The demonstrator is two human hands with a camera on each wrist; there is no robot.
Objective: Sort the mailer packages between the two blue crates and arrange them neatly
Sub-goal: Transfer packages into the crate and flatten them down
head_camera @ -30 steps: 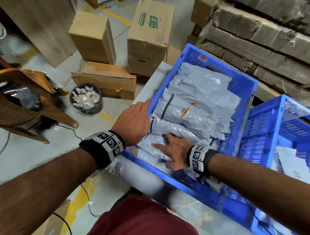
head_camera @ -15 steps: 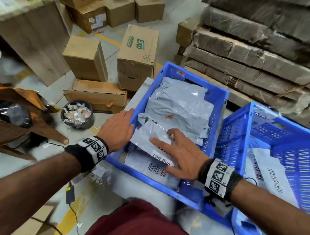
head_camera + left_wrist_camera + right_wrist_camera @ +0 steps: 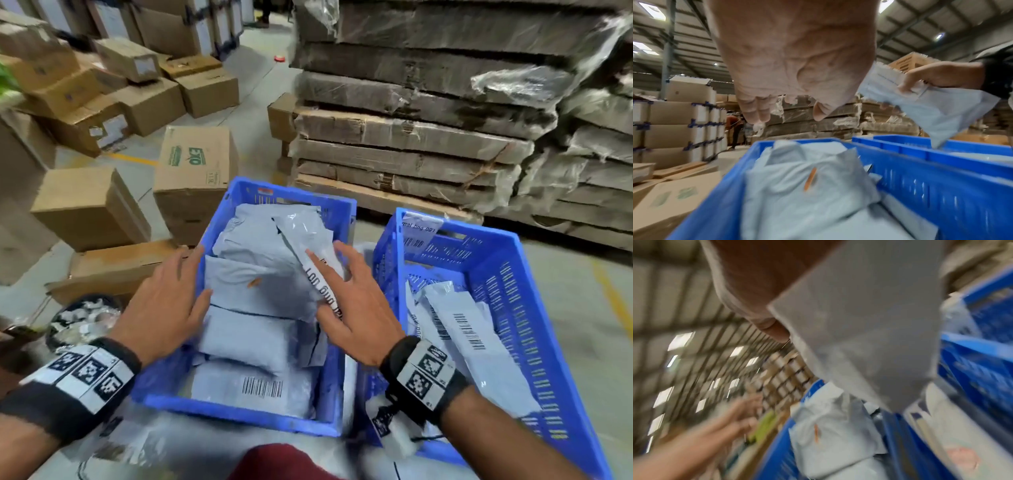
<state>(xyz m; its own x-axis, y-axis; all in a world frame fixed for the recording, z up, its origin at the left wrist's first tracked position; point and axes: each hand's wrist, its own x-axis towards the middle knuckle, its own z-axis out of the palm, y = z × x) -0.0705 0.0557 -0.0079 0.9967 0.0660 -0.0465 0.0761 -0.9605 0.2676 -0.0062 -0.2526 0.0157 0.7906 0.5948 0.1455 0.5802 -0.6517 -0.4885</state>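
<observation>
Holding a grey mailer [image 3: 317, 253] in your right hand [image 3: 356, 308], you've got it lifted clear above the left crate [image 3: 239, 416], up near that crate's right wall. From the left wrist view the fingers [image 3: 908, 81] are curled round the mailer's top edge with the rest of it hanging down over the crate rims. In the head view your index and middle fingers look stretched out along its face, so the grip is a bit hard to read from there. The right wrist view is badly blurred and mostly just shows the grey underside of the mailer [image 3: 869, 321].

Your left hand [image 3: 168, 301] isn't holding anything. It hovers over the left crate's left rim, fingers straight and close together, thumb apart and angled toward the pile; whether it's actually touching the top package, can't tell.

The left crate is packed with grey mailers [image 3: 253, 298] lying overlapped, one at the near end showing a barcode [image 3: 262, 387]. The right crate [image 3: 534, 308] sits just beside it and holds a few white mailers [image 3: 469, 342] with barcode labels, leaning lengthwise. Cardboard boxes [image 3: 197, 164] stand on the floor to the left, and wrapped stacks of flat cardboard [image 3: 428, 137] are behind the crates.
</observation>
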